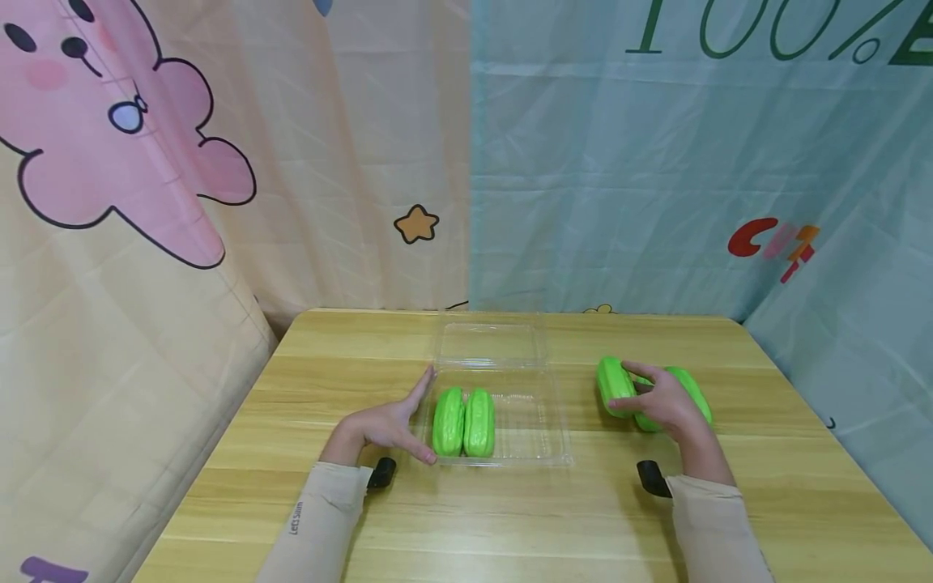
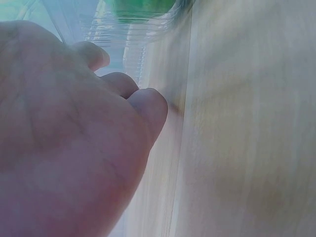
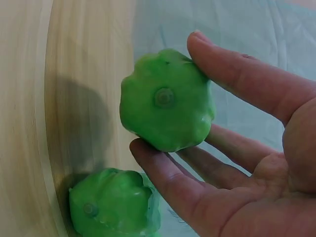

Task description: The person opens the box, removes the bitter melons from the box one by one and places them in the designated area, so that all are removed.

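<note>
A bright green, ribbed gourd (image 1: 615, 389) is pinched between the thumb and fingers of my right hand (image 1: 666, 402). The right wrist view shows its lobed end (image 3: 165, 98), lifted off the wood with a shadow beside it. More green gourds (image 1: 691, 390) lie under and behind this hand, partly hidden by it. My left hand (image 1: 386, 423) spreads its thumb and fingers along the left side of a clear plastic box (image 1: 532, 421), fingertips right at its wall. Two green gourds (image 1: 463, 423) lie side by side in the box's left half.
The box's clear lid (image 1: 490, 344) is folded back toward the far edge of the wooden table (image 1: 452, 526). Patterned curtains (image 1: 350, 162) hang behind and at both sides of the table. A black strap piece (image 1: 652, 478) shows at each wrist.
</note>
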Demonstrator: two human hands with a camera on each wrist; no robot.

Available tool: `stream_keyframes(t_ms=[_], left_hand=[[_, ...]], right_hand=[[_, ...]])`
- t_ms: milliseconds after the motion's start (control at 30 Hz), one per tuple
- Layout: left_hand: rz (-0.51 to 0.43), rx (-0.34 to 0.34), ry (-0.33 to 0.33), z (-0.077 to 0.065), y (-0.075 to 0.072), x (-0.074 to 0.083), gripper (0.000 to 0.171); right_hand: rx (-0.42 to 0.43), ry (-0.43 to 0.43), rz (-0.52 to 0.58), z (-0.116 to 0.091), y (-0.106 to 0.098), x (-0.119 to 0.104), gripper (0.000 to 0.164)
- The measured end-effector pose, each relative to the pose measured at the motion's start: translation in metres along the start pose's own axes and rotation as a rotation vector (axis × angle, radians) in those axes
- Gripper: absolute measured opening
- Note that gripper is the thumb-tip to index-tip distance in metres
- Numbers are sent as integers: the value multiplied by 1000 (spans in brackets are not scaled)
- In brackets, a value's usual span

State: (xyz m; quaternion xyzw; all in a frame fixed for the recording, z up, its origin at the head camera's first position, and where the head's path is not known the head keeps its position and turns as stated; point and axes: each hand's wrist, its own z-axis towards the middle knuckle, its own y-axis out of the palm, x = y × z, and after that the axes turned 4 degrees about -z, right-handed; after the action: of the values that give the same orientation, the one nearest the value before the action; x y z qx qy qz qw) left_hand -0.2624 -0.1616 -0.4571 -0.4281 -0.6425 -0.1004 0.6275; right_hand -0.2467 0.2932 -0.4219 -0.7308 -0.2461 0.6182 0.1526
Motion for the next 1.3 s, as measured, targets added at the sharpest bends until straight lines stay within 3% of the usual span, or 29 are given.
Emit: stream_keyframes(t_ms=[600, 1000, 1300], left_hand=[[-21, 5, -3, -1, 1, 2, 146], [-21, 7, -4, -2, 2, 3, 146], [-27, 10, -1, -2, 2, 3, 147]], right_hand=[[31, 42, -144, -3, -6, -1, 96], [72, -46, -436, 2, 4, -2, 89], [48, -58, -471, 5, 11, -6, 89]])
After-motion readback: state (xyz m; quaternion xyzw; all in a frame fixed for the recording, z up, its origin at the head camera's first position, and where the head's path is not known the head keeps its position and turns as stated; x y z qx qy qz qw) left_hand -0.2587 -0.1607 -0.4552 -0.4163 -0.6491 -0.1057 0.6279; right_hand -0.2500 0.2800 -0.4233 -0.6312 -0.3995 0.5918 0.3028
